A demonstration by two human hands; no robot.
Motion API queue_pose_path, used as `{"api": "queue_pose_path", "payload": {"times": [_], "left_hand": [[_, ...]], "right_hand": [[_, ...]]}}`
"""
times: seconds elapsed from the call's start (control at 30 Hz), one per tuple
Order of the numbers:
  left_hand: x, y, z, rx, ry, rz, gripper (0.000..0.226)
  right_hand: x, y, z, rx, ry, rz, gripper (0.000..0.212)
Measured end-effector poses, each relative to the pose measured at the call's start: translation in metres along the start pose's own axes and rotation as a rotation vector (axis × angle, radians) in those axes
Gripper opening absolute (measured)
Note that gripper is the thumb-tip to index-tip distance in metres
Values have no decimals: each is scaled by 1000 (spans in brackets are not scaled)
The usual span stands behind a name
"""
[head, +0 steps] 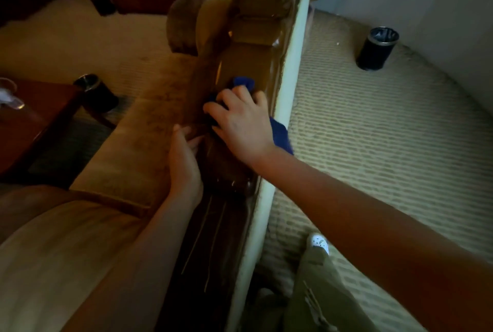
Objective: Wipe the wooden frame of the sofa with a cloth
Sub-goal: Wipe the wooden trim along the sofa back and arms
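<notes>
- Your right hand [241,121] lies palm-down on the blue cloth [280,134], with its fingers spread flat and pressing the cloth onto the top of the sofa's wooden frame [248,65].
- The cloth shows in two places: a small bunch pokes out beyond your fingertips on the far side, and a larger flap hangs off the right side of your wrist, over the frame's pale back edge [289,83].
- Your left hand [185,158] sits just near and left of the right one, with its fingers fairly straight and resting against the inner side of the frame where the wood meets the sofa's tan back cushion [149,129]. It grips nothing that you can see.
- The glossy brown frame runs from the near bottom centre up to the far top, with carved steps at its far end.
- A dark cylindrical bin [377,49] stands on the ribbed beige carpet [386,131] at the far right, well apart from the sofa.
- A second dark bin [96,93] stands at the left, just beside a reddish wooden bench [40,123].
- Your olive trouser leg [320,291] and a white shoe [318,242] show at the near right, beside the sofa's back.
</notes>
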State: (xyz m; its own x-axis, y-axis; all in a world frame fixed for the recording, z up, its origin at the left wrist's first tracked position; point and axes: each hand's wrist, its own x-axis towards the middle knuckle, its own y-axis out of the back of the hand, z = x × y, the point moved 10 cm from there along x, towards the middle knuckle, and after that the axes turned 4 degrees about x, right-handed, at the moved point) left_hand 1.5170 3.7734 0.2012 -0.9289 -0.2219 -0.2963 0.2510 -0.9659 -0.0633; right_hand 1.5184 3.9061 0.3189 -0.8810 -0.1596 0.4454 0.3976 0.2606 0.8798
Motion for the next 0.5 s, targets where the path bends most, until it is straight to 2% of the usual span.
{"api": "queue_pose_path", "payload": {"times": [0.1, 0.2, 0.27, 0.4, 0.5], "left_hand": [[-4, -4, 4, -37, -10, -23, 47], [-4, 0, 4, -59, 11, 13, 40], [-5, -1, 4, -36, 12, 11, 42], [-9, -1, 2, -105, 20, 17, 45], [-11, 5, 6, -161, 18, 68, 51]], "right_hand": [[-24, -8, -14, 68, 51, -49, 33], [-82, -10, -30, 166, 265, -47, 32], [-95, -11, -28, 159, 337, -43, 31], [-44, -11, -29, 43, 262, -32, 24], [-7, -28, -48, 15, 231, -166, 24]]}}
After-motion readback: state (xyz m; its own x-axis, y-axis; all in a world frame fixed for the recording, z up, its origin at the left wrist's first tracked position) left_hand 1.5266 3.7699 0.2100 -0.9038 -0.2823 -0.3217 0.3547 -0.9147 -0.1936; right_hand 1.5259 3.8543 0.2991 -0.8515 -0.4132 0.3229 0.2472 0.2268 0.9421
